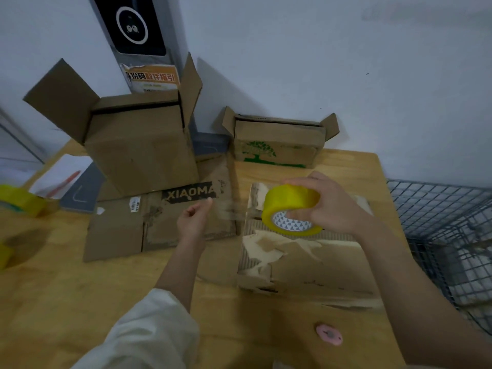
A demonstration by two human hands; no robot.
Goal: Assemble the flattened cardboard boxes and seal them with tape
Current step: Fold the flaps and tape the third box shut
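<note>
Gripping a yellow tape roll [291,207] from above, the right hand [327,206] holds it just over a torn flattened box [306,262] lying on the wooden worktop [119,288]. The left hand [194,217] pinches the pulled-out end of a clear tape strip [231,209] stretched between both hands. Beyond the left hand lies a printed flattened box [159,222], with an open tall box [141,145] standing on it. Beyond the right hand sits a green-printed box [277,145]. Far to the left rests a second tape roll [21,199].
</note>
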